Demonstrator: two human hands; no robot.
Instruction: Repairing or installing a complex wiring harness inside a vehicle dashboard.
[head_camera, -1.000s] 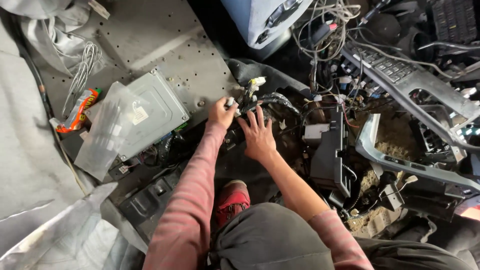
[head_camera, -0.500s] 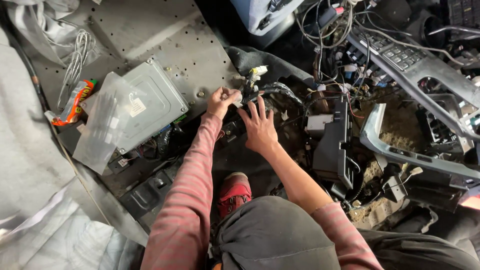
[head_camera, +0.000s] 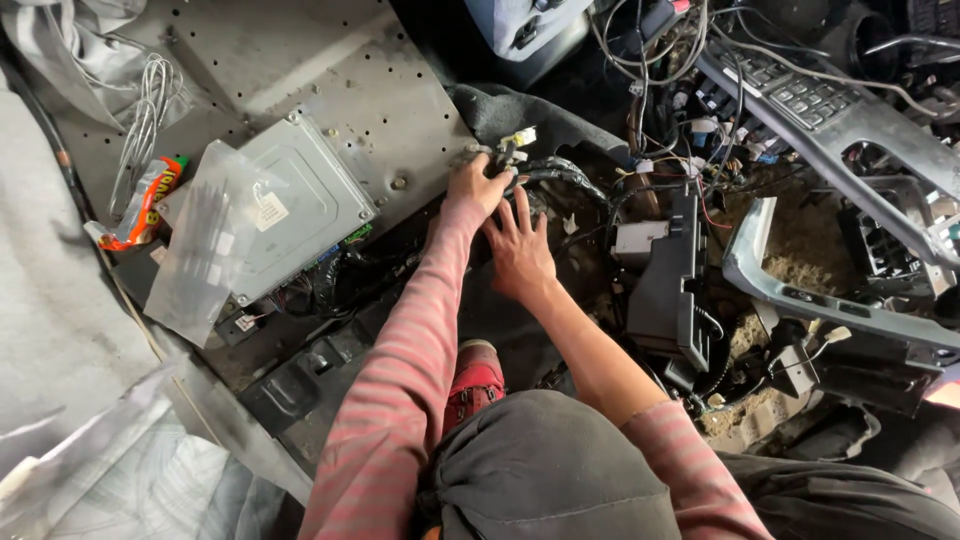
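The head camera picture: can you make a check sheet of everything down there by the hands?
Surface: bare perforated metal floor panel.
Job's things: black wire harness with a white connector, beside the hands.
Clutter: silver control box under a clear plastic bag; orange wrapper; black module.
Grippers: left hand closed on the harness; right hand spread flat, fingers open.
Cables: loose white wire bundle; tangled wires above.
Surroundings: grey trim panel, grey carpet, red shoe.
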